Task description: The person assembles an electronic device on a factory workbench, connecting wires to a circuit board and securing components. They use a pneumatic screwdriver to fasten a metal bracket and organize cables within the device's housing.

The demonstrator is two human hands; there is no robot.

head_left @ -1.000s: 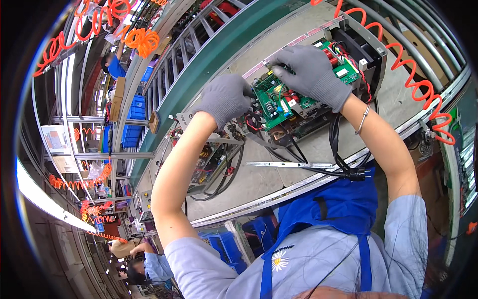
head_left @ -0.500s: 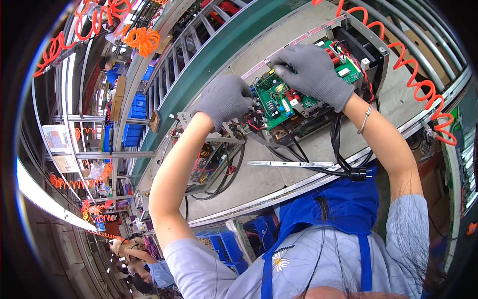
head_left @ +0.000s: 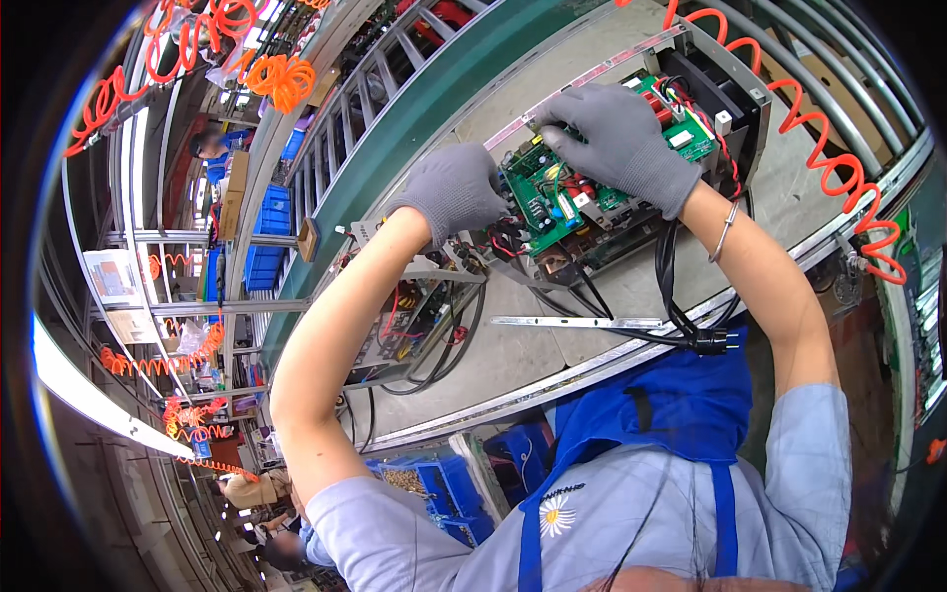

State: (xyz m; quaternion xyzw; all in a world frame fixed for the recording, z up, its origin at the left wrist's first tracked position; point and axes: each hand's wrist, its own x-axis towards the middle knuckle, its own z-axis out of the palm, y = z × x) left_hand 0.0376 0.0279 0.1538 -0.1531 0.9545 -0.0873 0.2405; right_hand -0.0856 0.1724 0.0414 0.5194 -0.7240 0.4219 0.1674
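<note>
- Green circuit board (head_left: pixel 567 192) is sitting in an open metal unit (head_left: pixel 631 232) on the grey workbench (head_left: pixel 552 345), centre-far.
- I'm resting my left hand (head_left: pixel 452 189), fingers curled, at its left edge.
- I'm pressing my right hand (head_left: pixel 617 143), fingers spread, flat on the board.

Both gloved hands, left hand (head_left: pixel 456 189) and right hand (head_left: pixel 619 143), rest on a green circuit board (head_left: pixel 552 197).

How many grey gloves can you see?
2. The left hand wears one at the green circuit board's left edge; the right hand wears one on top of the board.
</note>
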